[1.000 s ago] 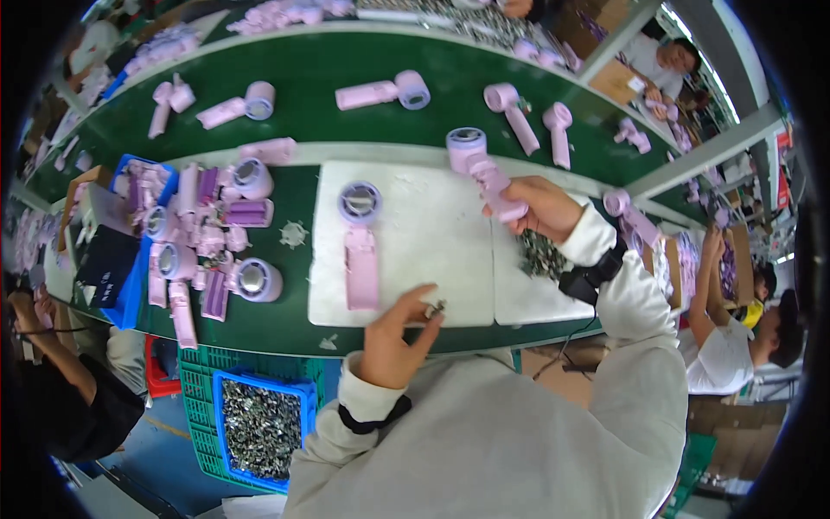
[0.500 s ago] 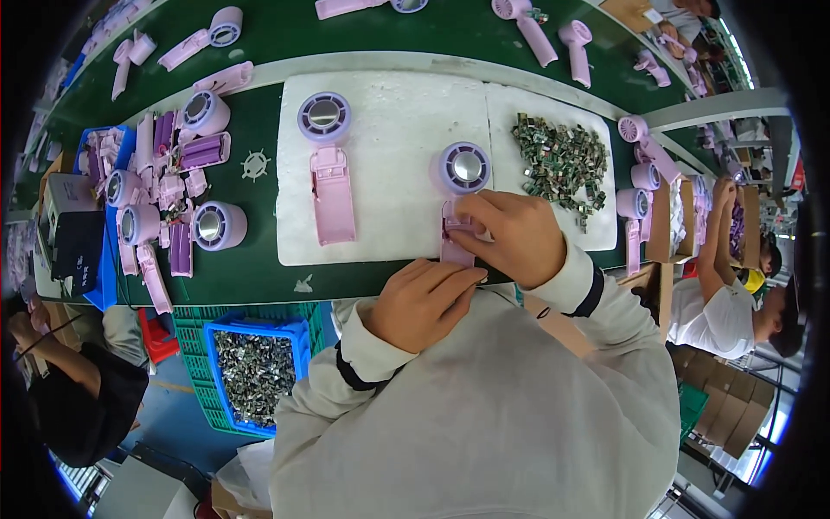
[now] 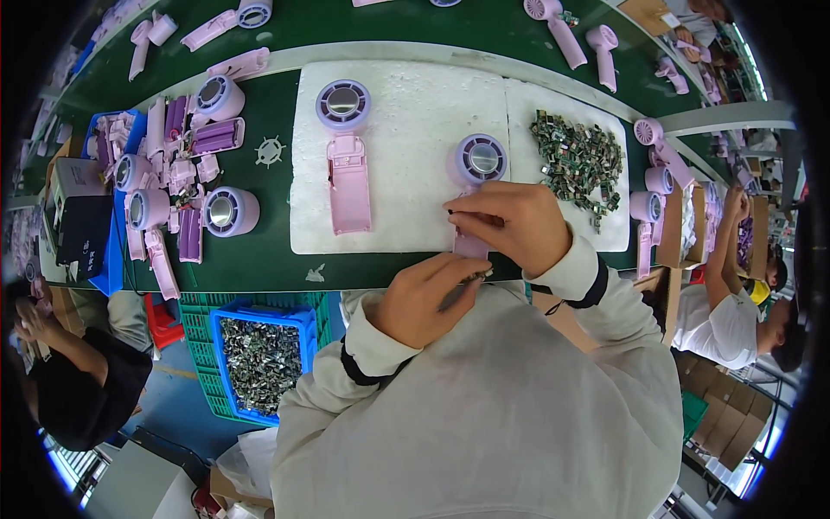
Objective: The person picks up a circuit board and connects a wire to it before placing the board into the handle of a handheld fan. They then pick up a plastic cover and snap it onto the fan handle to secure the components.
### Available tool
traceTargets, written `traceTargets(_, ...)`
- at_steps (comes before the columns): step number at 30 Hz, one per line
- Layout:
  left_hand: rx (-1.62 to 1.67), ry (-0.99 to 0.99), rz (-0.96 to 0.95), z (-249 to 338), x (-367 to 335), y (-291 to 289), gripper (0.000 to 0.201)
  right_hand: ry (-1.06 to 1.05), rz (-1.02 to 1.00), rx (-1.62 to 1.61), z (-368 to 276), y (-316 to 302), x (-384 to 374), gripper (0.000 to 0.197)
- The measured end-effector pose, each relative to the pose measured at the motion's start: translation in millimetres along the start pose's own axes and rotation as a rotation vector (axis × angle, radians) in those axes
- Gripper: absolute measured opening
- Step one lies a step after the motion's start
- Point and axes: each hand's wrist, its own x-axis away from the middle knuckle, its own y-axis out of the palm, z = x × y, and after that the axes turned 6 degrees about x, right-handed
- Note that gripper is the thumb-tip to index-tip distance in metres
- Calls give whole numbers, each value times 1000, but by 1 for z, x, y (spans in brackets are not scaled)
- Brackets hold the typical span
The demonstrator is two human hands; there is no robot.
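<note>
My right hand [image 3: 521, 227] is closed in a pinch over a pink handheld fan [image 3: 481, 158] lying on a white foam board [image 3: 415, 229]. A tiny dark piece shows at its fingertips; its kind is too small to tell. The fan's open handle [image 3: 471, 246] is partly hidden beneath those fingers. Nearer to me, my left hand [image 3: 424, 300] is closed, with a small circuit board [image 3: 481, 275] showing between thumb and fingers at the table edge. A second fan [image 3: 343, 105] with an open handle shell lies further left on the foam.
Loose circuit boards [image 3: 577, 164] are heaped on the foam's right side. More fan heads, handles and purple parts [image 3: 186, 173] crowd the table's left. Below the edge sits a blue bin [image 3: 264, 363] of boards. Co-workers [image 3: 722, 303] are at both sides.
The right fingertips have lifted off the fan handle into a pinch with a tiny dark piece. The circuit board in the left hand shows more. The whole view has shifted slightly.
</note>
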Motion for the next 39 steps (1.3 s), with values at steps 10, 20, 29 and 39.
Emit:
traceTargets(10, 241, -277, 426, -13, -9, -9, 28, 80, 80, -26, -3, 8, 2, 13)
traceTargets(20, 299, -302, 400, -23, -15, -9, 30, 205, -27, -199, -5, 2, -1, 13)
traceTargets(29, 273, -268, 386, -22, -16, -9, 29, 137, 32, -192, -4, 5, 0, 16)
traceTargets(39, 344, -275, 333, -26, -13, -12, 28, 88, 30, -131, 2, 3, 4, 17)
